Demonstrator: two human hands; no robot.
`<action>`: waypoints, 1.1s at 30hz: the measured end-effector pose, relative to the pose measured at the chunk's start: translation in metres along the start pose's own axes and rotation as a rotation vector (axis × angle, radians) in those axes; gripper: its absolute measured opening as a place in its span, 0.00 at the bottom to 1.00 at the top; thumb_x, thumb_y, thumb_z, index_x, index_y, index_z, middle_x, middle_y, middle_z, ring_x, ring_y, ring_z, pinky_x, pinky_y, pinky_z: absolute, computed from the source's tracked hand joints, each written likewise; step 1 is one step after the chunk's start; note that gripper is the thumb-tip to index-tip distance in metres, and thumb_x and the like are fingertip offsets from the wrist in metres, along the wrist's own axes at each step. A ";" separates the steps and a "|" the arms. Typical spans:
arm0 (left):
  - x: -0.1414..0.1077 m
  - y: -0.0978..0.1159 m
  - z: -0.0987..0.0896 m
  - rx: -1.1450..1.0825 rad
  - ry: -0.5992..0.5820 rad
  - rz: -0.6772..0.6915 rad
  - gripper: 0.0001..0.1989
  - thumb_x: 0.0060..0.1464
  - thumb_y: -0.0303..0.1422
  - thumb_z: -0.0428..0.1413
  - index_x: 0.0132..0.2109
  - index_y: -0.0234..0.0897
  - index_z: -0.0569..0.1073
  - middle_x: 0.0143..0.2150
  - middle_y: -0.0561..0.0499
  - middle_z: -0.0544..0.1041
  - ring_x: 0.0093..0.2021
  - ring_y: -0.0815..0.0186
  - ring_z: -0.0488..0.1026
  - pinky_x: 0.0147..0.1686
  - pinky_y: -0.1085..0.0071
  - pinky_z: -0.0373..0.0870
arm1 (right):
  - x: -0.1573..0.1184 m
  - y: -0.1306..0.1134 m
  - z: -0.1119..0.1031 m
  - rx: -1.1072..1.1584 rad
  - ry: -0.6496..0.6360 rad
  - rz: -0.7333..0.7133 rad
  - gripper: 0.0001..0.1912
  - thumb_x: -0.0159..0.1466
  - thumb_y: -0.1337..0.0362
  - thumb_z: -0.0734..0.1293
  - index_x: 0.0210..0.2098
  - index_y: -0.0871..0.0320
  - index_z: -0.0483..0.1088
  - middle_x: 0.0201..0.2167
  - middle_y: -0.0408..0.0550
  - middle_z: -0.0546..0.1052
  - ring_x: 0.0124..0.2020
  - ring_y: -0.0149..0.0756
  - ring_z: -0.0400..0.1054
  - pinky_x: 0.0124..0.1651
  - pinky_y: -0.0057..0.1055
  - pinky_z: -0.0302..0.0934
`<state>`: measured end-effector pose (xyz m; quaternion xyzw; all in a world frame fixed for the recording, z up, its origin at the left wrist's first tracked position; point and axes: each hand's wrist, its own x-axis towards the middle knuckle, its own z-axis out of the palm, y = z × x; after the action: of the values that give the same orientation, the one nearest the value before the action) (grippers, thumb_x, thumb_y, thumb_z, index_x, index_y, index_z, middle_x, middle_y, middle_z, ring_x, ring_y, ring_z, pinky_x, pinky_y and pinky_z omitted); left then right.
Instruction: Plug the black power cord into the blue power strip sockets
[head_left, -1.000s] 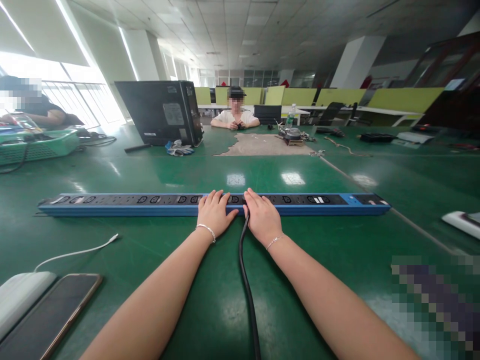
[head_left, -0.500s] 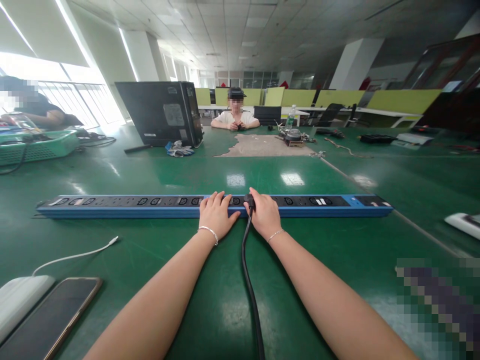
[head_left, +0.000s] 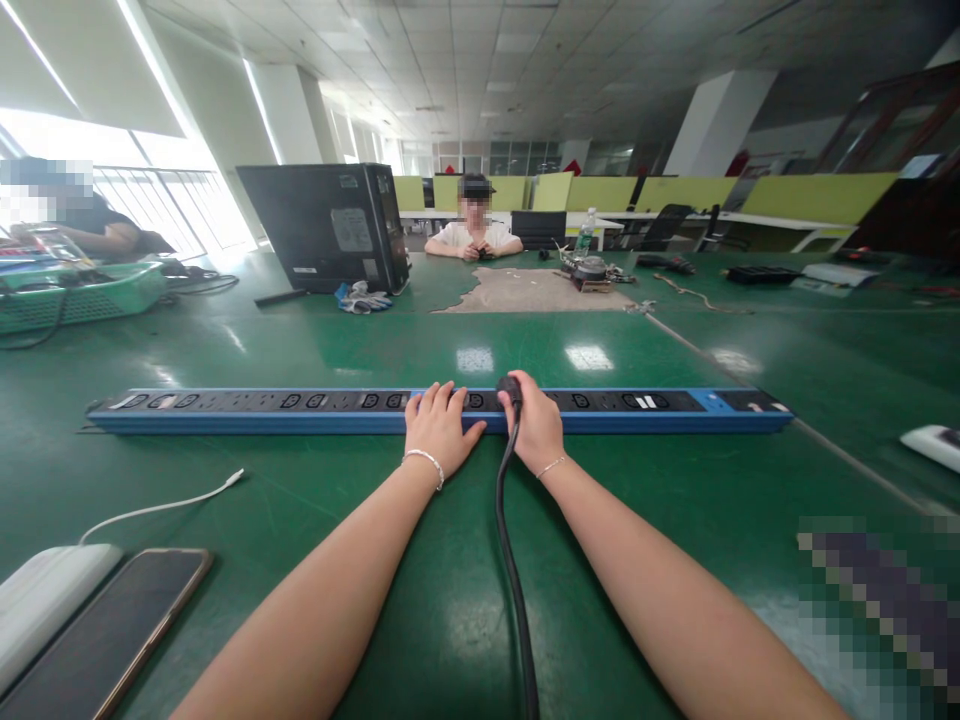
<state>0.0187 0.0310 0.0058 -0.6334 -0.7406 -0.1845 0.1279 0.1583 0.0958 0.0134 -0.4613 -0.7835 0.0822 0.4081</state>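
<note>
A long blue power strip with black sockets lies crosswise on the green table. My left hand rests flat on the strip, left of its middle, fingers spread. Just to the right, my right hand is closed around a black plug over the sockets. Whether the plug touches the strip cannot be made out. From the plug a thick black cable runs down to the bottom edge, between my forearms.
A phone, a white device and a white cable lie at the left. Behind stand a black computer case, gloves and a green basket. A person sits opposite; another is at the left.
The plug in my right hand is raised and tilted more than before, with its round end showing more. My left hand stays on the strip. The whole view has shifted slightly.
</note>
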 end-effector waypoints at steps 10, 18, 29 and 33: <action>0.001 -0.003 -0.001 -0.005 0.004 0.018 0.29 0.54 0.49 0.48 0.58 0.41 0.64 0.62 0.45 0.64 0.63 0.54 0.56 0.60 0.54 0.48 | 0.013 0.038 -0.023 0.167 0.283 0.149 0.21 0.60 0.55 0.58 0.49 0.59 0.66 0.44 0.54 0.74 0.42 0.40 0.69 0.47 0.36 0.62; 0.002 -0.004 -0.001 -0.017 -0.004 0.015 0.28 0.53 0.50 0.48 0.58 0.42 0.64 0.62 0.46 0.64 0.63 0.55 0.55 0.60 0.55 0.49 | 0.017 0.125 -0.081 0.307 0.350 0.243 0.19 0.56 0.54 0.62 0.41 0.58 0.73 0.36 0.50 0.78 0.42 0.41 0.71 0.50 0.41 0.61; 0.002 -0.005 0.000 -0.022 0.002 0.019 0.28 0.53 0.50 0.48 0.58 0.42 0.64 0.62 0.46 0.64 0.62 0.54 0.56 0.59 0.54 0.49 | 0.012 0.127 -0.082 0.127 0.162 0.205 0.17 0.58 0.54 0.61 0.41 0.54 0.74 0.39 0.46 0.78 0.45 0.41 0.70 0.53 0.41 0.60; 0.002 -0.005 0.000 -0.021 0.006 0.019 0.29 0.53 0.50 0.48 0.58 0.41 0.64 0.62 0.46 0.64 0.62 0.54 0.56 0.59 0.54 0.50 | 0.012 0.124 -0.083 0.097 0.155 0.169 0.17 0.59 0.56 0.61 0.42 0.55 0.74 0.40 0.47 0.78 0.45 0.41 0.70 0.53 0.41 0.60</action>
<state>0.0134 0.0324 0.0061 -0.6412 -0.7321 -0.1931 0.1251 0.2962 0.1547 0.0119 -0.5102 -0.7031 0.1181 0.4811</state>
